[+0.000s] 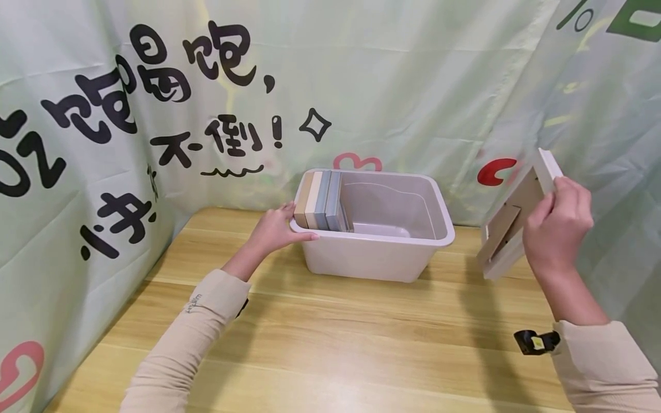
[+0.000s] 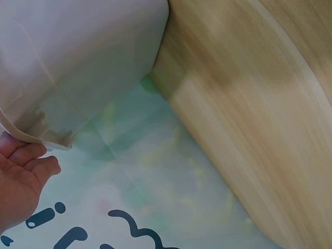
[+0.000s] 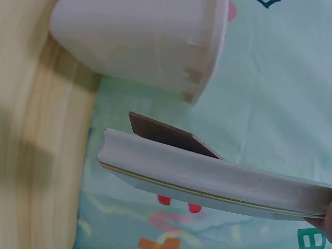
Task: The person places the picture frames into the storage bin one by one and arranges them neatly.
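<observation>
A light grey plastic bin stands on the wooden table against the back curtain. My left hand grips the rim at its left end, thumb along the front edge; in the left wrist view, fingers curl against the rim. Inside, at the left end, several slim flat items in tan, cream and grey-blue stand upright side by side; their faces are hidden. To the right of the bin, my right hand holds a white picture frame tilted above the table, its brown back and fold-out stand showing.
The wooden table spreads out in front of the bin. A pale green printed curtain hangs close behind the bin and along both sides. The right part of the bin's floor is visible.
</observation>
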`<action>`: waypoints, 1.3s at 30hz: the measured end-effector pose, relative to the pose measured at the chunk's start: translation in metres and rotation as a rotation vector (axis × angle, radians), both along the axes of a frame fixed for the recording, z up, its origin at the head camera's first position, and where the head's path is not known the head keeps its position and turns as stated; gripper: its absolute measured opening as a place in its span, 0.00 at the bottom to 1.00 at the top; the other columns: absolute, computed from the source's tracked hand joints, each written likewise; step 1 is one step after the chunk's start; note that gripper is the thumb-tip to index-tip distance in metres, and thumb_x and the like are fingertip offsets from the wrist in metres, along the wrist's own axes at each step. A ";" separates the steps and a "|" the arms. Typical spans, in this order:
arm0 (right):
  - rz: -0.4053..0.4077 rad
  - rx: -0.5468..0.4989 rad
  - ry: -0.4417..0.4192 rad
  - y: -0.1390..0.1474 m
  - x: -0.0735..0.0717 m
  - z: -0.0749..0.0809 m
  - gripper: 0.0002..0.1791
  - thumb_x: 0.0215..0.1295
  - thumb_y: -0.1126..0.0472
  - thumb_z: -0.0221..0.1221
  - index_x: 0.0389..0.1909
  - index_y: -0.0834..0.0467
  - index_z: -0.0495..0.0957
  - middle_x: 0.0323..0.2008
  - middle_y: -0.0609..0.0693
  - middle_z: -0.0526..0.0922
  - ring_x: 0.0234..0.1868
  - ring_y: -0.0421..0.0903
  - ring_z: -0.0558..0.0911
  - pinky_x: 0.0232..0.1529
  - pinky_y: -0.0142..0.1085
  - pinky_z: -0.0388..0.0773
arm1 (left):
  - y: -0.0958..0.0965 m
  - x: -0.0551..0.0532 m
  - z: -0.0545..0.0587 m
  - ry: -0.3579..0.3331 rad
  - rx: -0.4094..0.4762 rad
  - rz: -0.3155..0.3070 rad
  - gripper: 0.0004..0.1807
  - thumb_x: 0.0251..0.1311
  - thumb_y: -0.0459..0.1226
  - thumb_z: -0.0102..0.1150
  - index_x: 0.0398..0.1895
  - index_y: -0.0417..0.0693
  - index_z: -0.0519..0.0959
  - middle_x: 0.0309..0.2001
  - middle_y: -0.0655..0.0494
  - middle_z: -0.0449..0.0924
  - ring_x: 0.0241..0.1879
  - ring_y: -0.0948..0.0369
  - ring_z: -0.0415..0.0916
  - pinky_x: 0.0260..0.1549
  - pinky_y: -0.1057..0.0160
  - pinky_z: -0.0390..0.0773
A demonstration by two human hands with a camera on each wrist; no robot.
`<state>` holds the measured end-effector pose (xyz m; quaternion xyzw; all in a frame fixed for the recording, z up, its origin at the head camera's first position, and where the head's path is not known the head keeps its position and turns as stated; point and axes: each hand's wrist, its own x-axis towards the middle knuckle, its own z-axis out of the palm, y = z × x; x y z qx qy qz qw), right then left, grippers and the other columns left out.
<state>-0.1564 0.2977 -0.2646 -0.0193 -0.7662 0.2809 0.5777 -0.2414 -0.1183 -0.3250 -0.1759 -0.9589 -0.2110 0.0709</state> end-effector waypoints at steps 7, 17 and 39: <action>-0.007 -0.019 0.042 -0.010 0.001 0.018 0.16 0.64 0.67 0.46 0.44 0.74 0.75 0.46 0.72 0.77 0.52 0.64 0.75 0.57 0.53 0.71 | 0.000 0.000 0.000 -0.005 -0.020 0.006 0.58 0.38 0.64 0.65 0.65 0.31 0.61 0.65 0.35 0.61 0.62 0.42 0.64 0.59 0.49 0.70; -0.018 -0.064 0.083 -0.028 0.000 0.045 0.17 0.65 0.66 0.46 0.46 0.70 0.77 0.47 0.66 0.79 0.53 0.57 0.75 0.59 0.42 0.72 | 0.000 0.000 0.000 -0.002 -0.005 0.010 0.58 0.38 0.65 0.65 0.65 0.32 0.62 0.64 0.35 0.63 0.61 0.41 0.66 0.58 0.49 0.71; 0.049 -0.146 0.312 -0.083 -0.020 0.063 0.15 0.63 0.66 0.48 0.45 0.67 0.79 0.46 0.57 0.81 0.52 0.43 0.77 0.58 0.28 0.71 | 0.000 -0.004 0.000 0.013 -0.025 0.001 0.57 0.38 0.64 0.65 0.64 0.32 0.62 0.65 0.35 0.62 0.63 0.41 0.63 0.60 0.49 0.68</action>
